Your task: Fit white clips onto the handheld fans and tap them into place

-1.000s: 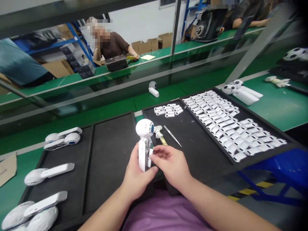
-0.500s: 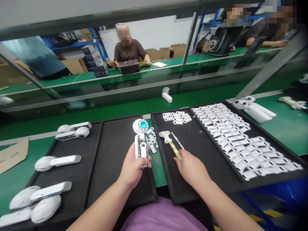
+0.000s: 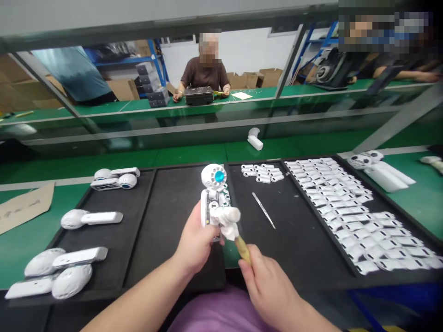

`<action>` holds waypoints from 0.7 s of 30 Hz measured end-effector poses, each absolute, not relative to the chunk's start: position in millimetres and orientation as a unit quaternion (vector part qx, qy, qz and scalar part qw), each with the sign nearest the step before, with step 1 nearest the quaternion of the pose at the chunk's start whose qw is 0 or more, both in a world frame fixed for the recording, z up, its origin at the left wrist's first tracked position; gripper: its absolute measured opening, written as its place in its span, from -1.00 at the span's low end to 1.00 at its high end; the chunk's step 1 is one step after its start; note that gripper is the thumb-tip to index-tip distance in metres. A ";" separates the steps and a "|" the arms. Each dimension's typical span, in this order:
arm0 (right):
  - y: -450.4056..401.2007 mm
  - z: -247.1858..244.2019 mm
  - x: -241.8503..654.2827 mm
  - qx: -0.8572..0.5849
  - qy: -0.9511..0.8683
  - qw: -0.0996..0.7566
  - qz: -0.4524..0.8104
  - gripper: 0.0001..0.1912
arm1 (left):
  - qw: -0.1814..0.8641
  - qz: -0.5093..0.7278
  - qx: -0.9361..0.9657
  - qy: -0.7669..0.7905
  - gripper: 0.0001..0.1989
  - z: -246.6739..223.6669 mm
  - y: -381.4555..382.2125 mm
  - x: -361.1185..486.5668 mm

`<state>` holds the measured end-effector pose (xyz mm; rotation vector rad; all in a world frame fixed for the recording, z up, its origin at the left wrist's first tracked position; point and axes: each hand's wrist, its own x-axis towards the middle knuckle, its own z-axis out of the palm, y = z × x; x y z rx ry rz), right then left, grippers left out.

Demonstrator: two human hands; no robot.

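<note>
Landmark: right tray (image 3: pixel 311 240). On it: tweezers (image 3: pixel 263 210) mid-tray, small parts (image 3: pixel 262 173) behind them, long rows of housings (image 3: pixel 346 212) to their right. Held unit (image 3: pixel 212 184) just left of tray. Further left, second tray (image 3: pixel 173 207) carrying assembled units (image 3: pixel 81 219). Behind landmark, lone unit (image 3: pixel 255 139) on counter (image 3: pixel 204 154).

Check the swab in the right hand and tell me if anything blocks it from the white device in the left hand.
Nothing visible blocks it. The swab, gripped in the right hand, appears to rest already against the open white device, held in the left hand.
</note>
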<state>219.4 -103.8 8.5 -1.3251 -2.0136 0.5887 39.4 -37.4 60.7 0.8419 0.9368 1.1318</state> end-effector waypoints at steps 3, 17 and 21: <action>-103.6 7.8 218.4 -0.487 -0.787 0.310 0.219 -0.82 | 0.666 0.507 0.357 0.414 -0.61 59.1 -43.1 36.4; -111.0 4.9 221.2 -0.487 -0.790 0.360 0.097 -0.77 | 0.698 0.558 0.288 0.345 -0.51 57.4 -43.4 34.5; -119.0 -1.9 217.1 -0.472 -0.831 0.254 0.148 -0.80 | 0.668 0.588 0.224 0.397 -0.48 39.6 -38.6 34.9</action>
